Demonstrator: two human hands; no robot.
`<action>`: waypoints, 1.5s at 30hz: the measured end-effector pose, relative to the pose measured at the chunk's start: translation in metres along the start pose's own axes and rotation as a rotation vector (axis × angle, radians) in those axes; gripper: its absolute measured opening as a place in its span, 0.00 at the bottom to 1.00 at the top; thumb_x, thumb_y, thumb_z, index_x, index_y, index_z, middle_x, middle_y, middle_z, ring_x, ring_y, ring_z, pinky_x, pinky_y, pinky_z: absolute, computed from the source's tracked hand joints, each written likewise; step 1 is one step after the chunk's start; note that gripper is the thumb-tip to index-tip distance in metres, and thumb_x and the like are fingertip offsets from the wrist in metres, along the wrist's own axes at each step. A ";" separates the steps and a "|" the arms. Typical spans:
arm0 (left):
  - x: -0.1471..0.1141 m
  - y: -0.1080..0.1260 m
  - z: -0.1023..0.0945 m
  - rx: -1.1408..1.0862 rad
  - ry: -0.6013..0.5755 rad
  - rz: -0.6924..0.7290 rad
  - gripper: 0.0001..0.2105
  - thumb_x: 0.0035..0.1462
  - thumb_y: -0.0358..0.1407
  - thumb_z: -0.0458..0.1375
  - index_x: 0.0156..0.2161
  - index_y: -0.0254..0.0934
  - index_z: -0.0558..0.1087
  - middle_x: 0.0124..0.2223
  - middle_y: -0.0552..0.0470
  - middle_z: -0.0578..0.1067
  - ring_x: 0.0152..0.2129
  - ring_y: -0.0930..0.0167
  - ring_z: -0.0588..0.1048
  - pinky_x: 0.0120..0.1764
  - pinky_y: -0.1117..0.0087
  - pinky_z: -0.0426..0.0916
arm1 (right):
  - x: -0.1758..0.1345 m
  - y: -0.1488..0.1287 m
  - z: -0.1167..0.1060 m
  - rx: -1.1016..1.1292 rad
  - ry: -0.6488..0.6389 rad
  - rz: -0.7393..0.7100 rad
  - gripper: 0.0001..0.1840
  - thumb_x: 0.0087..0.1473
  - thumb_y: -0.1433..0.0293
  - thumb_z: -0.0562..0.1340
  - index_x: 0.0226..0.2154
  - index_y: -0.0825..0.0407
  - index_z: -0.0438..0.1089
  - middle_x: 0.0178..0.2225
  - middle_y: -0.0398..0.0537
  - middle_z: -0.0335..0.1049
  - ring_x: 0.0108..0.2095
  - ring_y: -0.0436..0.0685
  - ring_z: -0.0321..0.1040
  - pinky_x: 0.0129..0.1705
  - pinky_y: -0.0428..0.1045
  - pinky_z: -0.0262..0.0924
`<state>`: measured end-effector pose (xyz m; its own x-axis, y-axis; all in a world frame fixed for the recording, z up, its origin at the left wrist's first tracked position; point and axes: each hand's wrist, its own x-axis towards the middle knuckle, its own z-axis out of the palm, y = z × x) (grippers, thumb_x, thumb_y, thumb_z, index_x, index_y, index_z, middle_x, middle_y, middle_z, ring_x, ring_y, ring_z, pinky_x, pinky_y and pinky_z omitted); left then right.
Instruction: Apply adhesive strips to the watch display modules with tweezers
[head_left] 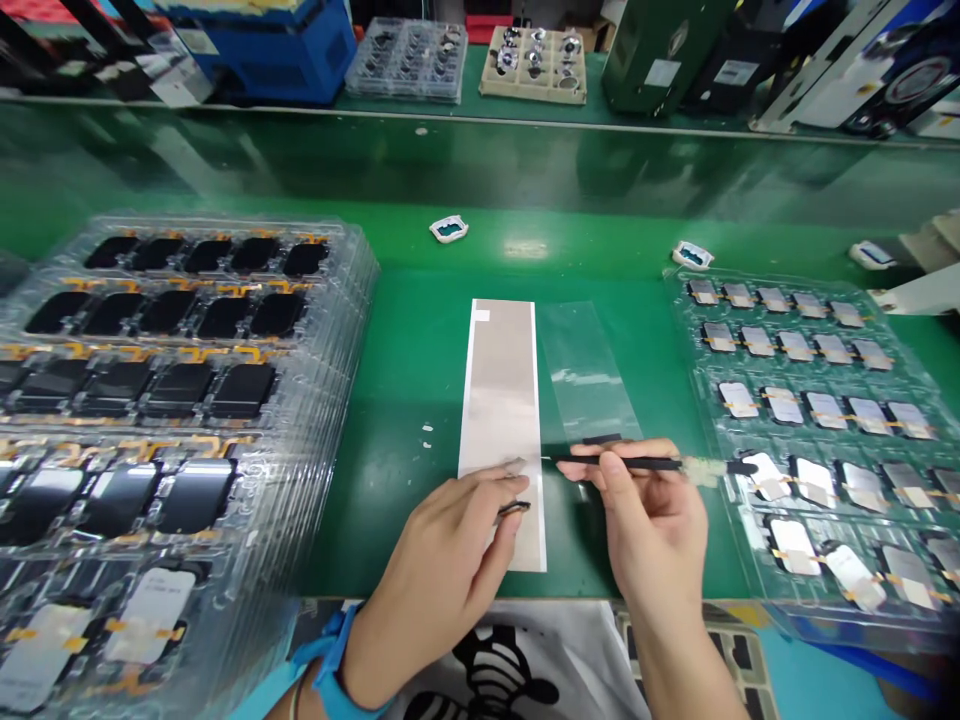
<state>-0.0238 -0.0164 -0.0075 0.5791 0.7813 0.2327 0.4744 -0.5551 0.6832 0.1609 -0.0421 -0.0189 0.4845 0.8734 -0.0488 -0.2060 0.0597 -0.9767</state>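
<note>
In the head view, my left hand [457, 550] pinches a small, thin dark piece [514, 508] between thumb and fingers, over the lower part of a long beige sheet [502, 400] with white edges. The piece is seen nearly edge-on, so I cannot tell whether it is a small screen. My right hand [652, 510] grips a slim black pen-like tool [645, 463] with a pale tape-like wrap near its rear end. The tool's fine tip points left, above the sheet's right edge. A clear film [589, 365] lies beyond my right hand, with a short dark strip [602, 438] near the fingertips.
Stacked clear trays [300, 400] with dark screens stand on the left. Another clear tray [701, 400] with silver-backed modules lies on the right. Small white-rimmed parts [448, 229] sit along the back. A shelf [465, 112] above carries boxes and parts trays.
</note>
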 end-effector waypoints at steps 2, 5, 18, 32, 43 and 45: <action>0.000 0.000 0.000 0.034 -0.012 0.054 0.11 0.67 0.28 0.51 0.52 0.34 0.68 0.52 0.42 0.80 0.52 0.63 0.77 0.49 0.61 0.75 | -0.002 0.000 0.000 -0.055 0.005 0.009 0.07 0.60 0.66 0.68 0.37 0.49 0.69 0.37 0.46 0.79 0.32 0.51 0.80 0.39 0.44 0.75; 0.001 0.001 -0.002 0.089 -0.034 0.137 0.10 0.67 0.27 0.50 0.51 0.33 0.69 0.52 0.42 0.80 0.54 0.61 0.76 0.48 0.59 0.75 | -0.003 -0.003 -0.003 -0.115 -0.024 0.033 0.09 0.60 0.64 0.67 0.36 0.50 0.69 0.37 0.48 0.79 0.31 0.52 0.80 0.38 0.45 0.76; -0.003 0.001 -0.004 0.123 -0.046 0.222 0.08 0.67 0.26 0.49 0.47 0.33 0.69 0.49 0.42 0.81 0.56 0.57 0.75 0.47 0.57 0.76 | 0.002 -0.015 -0.010 -0.279 -0.091 0.068 0.11 0.57 0.62 0.68 0.33 0.53 0.71 0.31 0.48 0.78 0.29 0.56 0.80 0.34 0.45 0.78; -0.003 -0.001 0.000 0.098 0.011 0.113 0.09 0.67 0.27 0.49 0.49 0.33 0.69 0.51 0.42 0.80 0.53 0.65 0.77 0.52 0.65 0.77 | -0.008 -0.009 -0.007 -0.318 -0.034 0.047 0.09 0.58 0.63 0.68 0.35 0.52 0.71 0.33 0.47 0.76 0.30 0.55 0.80 0.35 0.45 0.78; -0.003 0.001 0.001 0.226 -0.014 0.183 0.09 0.68 0.27 0.48 0.46 0.31 0.70 0.51 0.41 0.81 0.52 0.61 0.78 0.46 0.64 0.80 | -0.009 -0.012 -0.003 -0.278 -0.044 0.065 0.09 0.58 0.64 0.69 0.34 0.51 0.72 0.33 0.48 0.78 0.31 0.56 0.80 0.35 0.47 0.78; -0.003 0.001 0.001 0.257 -0.027 0.201 0.10 0.68 0.26 0.48 0.45 0.31 0.71 0.51 0.40 0.81 0.52 0.60 0.78 0.45 0.64 0.80 | -0.009 -0.013 -0.001 -0.256 -0.062 0.068 0.08 0.58 0.64 0.68 0.34 0.50 0.72 0.32 0.48 0.78 0.30 0.55 0.80 0.35 0.46 0.77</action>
<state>-0.0240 -0.0197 -0.0083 0.6940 0.6427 0.3246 0.4983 -0.7541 0.4278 0.1603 -0.0511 -0.0055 0.4220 0.8998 -0.1110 -0.0106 -0.1176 -0.9930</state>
